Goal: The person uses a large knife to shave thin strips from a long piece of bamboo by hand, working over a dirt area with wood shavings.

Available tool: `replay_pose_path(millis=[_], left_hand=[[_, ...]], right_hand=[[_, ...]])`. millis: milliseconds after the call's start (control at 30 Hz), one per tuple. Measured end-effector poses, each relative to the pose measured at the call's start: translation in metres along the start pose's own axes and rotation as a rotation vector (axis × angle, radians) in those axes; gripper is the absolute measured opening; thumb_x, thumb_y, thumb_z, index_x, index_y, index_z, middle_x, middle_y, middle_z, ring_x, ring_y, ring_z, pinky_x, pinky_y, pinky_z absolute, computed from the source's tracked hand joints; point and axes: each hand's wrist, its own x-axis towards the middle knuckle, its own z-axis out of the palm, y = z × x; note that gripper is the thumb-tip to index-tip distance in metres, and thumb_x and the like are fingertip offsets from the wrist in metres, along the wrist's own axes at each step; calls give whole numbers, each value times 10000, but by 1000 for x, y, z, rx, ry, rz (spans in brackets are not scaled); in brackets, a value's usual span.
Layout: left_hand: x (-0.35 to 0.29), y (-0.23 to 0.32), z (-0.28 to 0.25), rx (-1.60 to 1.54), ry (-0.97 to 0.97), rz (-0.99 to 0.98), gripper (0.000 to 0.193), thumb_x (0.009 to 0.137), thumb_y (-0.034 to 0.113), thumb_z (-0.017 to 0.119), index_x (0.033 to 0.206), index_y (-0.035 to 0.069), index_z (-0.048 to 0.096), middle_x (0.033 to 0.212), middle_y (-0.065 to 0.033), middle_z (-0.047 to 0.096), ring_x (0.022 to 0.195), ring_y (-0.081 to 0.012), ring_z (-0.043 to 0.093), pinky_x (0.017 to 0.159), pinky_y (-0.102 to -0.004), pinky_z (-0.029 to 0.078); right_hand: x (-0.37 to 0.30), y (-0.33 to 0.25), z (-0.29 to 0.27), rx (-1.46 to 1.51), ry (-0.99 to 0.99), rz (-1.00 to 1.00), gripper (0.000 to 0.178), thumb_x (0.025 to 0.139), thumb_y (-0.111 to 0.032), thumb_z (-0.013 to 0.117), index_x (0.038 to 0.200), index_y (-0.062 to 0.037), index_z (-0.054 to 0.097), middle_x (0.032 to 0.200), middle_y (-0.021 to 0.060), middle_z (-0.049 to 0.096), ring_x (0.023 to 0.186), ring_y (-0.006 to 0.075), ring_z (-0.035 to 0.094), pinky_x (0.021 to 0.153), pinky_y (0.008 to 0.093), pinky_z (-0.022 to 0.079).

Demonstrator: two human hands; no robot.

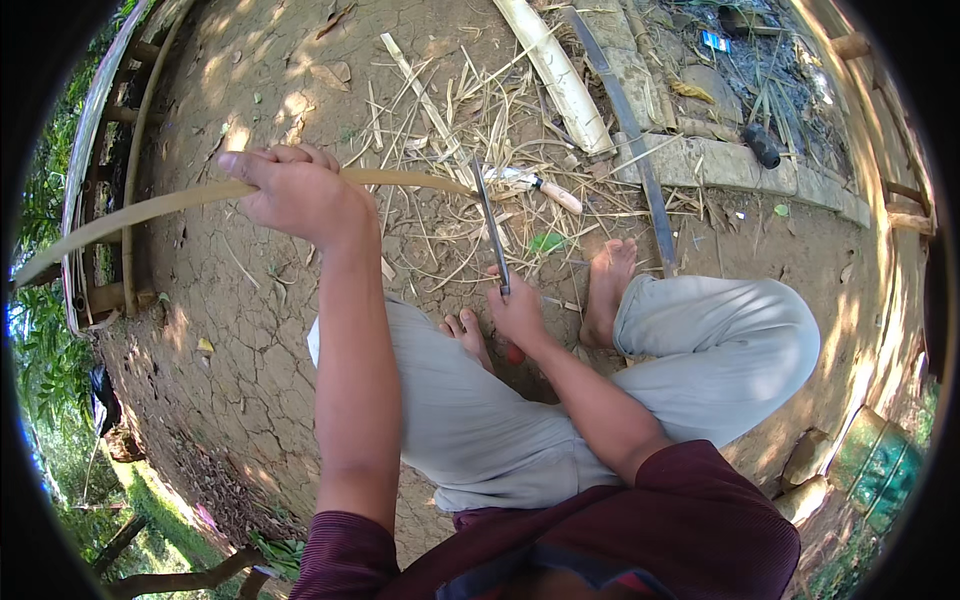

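Note:
My left hand (290, 192) is closed around a long, thin bamboo strip (130, 215). The strip bows from the far left across to the middle, and its right end meets a dark narrow blade. That blade belongs to a knife (491, 225) pointing away from me, gripped in my closed right hand (518, 312) between my knees. Most of the knife's handle is hidden by the fingers; a bit of red shows just below the hand. Beyond the blade, a second knife with a pale wooden handle (558, 195) lies on the shavings.
Bamboo shavings (480, 115) litter the cracked dirt ground (250, 340). A pale split bamboo piece (560, 80) and a long dark flat bar (640, 165) lie ahead. My bare right foot (606, 290) rests near the bar. Stone edging (740, 165) borders an ashy patch; a green metal container (875, 465) stands right.

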Motion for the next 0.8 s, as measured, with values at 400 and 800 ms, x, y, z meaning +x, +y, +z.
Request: replay_pose_path(millis=[400, 800], left_hand=[[12, -3, -10, 38, 29, 37, 451, 1081, 394, 301, 702, 150, 289, 519, 41, 257, 427, -104, 218, 414, -298, 204], [9, -7, -20, 10, -61, 89, 467, 1062, 425, 370, 698, 135, 329, 545, 33, 317, 415, -83, 282, 364, -255, 252]], right_hand=[[-6, -50, -8, -13, -69, -84, 303, 868, -114, 589, 1161, -42, 618, 597, 142, 590, 528, 283, 611, 536, 397, 473], [-12, -67, -8, -119, -2, -379, 274, 874, -121, 577, 1116, 3, 613, 664, 191, 641, 605, 326, 667, 577, 427, 516]])
